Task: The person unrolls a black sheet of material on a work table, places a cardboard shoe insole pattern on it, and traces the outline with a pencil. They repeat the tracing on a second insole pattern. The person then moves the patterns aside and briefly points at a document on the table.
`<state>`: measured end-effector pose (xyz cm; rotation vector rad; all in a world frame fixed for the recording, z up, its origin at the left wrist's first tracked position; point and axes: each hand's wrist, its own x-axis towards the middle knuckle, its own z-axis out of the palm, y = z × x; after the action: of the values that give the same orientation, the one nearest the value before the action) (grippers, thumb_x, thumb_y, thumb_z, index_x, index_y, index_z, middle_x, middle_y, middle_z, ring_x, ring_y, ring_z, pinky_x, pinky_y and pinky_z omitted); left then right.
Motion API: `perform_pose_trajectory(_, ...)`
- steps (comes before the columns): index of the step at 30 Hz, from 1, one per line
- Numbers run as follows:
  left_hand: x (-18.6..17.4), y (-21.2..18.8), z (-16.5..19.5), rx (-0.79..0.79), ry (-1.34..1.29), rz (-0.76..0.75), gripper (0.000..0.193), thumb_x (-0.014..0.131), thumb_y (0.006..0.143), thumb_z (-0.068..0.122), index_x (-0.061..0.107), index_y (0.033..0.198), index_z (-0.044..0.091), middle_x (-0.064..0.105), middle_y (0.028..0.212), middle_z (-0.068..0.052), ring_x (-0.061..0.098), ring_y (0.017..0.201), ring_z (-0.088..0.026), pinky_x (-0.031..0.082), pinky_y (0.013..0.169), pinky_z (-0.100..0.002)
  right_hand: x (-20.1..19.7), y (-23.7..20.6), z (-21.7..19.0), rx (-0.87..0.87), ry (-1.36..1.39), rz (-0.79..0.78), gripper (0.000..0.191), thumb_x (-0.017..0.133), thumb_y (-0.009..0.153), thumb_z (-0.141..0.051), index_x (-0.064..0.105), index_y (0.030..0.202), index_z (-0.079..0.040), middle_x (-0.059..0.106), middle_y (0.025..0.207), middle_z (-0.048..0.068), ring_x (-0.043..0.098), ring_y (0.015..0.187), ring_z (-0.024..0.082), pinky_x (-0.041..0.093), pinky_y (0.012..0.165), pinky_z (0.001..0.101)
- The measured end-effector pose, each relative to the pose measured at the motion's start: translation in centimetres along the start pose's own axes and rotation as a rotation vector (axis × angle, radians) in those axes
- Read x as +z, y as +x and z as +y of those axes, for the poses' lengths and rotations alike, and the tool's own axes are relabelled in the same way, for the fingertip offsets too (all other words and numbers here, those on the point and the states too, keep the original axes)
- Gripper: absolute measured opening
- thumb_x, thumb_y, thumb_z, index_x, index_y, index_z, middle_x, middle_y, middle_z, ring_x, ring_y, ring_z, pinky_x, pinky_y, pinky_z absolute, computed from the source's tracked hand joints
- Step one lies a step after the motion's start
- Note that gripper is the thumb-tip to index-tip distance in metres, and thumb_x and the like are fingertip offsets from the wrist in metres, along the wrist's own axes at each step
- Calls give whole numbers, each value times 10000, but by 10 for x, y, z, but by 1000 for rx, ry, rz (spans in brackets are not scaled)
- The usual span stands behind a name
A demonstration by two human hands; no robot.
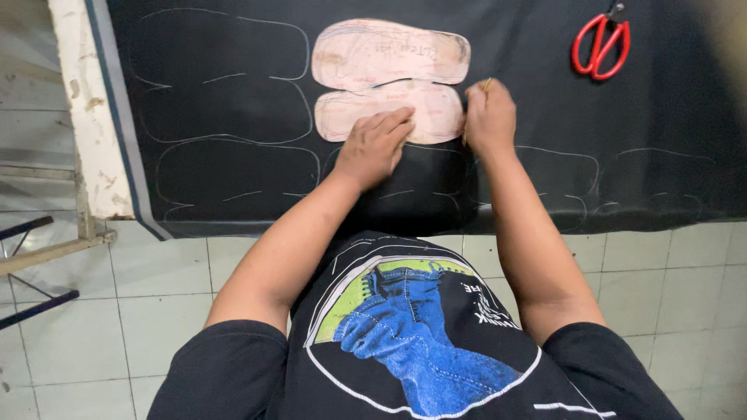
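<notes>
Your lower sole template (389,111), a pale pinkish cardboard cut-out, lies flat on the black sheet (233,78) that covers the tabletop, and everything else sits around it. Your left hand (375,146) presses on its near edge, fingers together and flat, clamped on nothing. Your right hand (489,117) sits at the template's right end, fingers curled shut around a thin marking stick (485,83) whose tip pokes out above your knuckles. Touching the template on its far side lies a second, larger sole template (389,53) of the same colour. Left of the template and also on its near side, faint chalk outlines (226,109) of sole shapes are drawn on the sheet; more run off to its right. Well to the template's right, at the far edge, rest red-handled scissors (601,47). Left of the sheet you can see the worn white table frame (85,117), with pale floor tiles (669,272) below you.
</notes>
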<state>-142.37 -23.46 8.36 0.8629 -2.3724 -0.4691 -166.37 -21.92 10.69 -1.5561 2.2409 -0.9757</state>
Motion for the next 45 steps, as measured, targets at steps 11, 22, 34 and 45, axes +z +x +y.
perform_pose_trajectory(11, 11, -30, 7, -59, 171, -155, 438, 718, 923, 231, 605, 1337, 139, 530, 1505, -102, 517, 1373, -319, 399, 1137, -456, 15, -45, 54, 57, 47, -272, 314, 632, 954, -297, 709, 1014, 2, 733, 963, 217, 703, 920, 413, 538, 814, 479)
perform_pose_trajectory(22, 11, -1, 44, -134, 277, -160, 654, 728, 913, 375, 542, 1475, 95, 410, 1614, -116, 349, 1510, -302, 233, 1248, -503, -164, -23, 207, 347, -318, -238, 331, 698, 822, -364, 744, 952, -63, 743, 939, 193, 703, 922, 370, 536, 830, 469)
perform_pose_trajectory(34, 27, -8, 65, -294, 251, -81, 585, 695, 924, 311, 555, 1465, 136, 390, 1628, -130, 304, 1540, -333, 175, 1266, -553, -151, 18, 204, -77, -243, 151, 332, 743, 984, -331, 653, 1164, -68, 646, 1134, 146, 661, 1034, 352, 525, 867, 460)
perform_pose_trajectory(45, 94, -7, 146, -596, 217, 41, 671, 693, 929, 412, 501, 1524, 169, 282, 1660, -170, 182, 1558, -373, 70, 1238, -633, -119, 147, 286, -241, -499, 42, 410, 780, 958, -367, 582, 1121, -47, 635, 1069, 185, 661, 934, 411, 523, 802, 522)
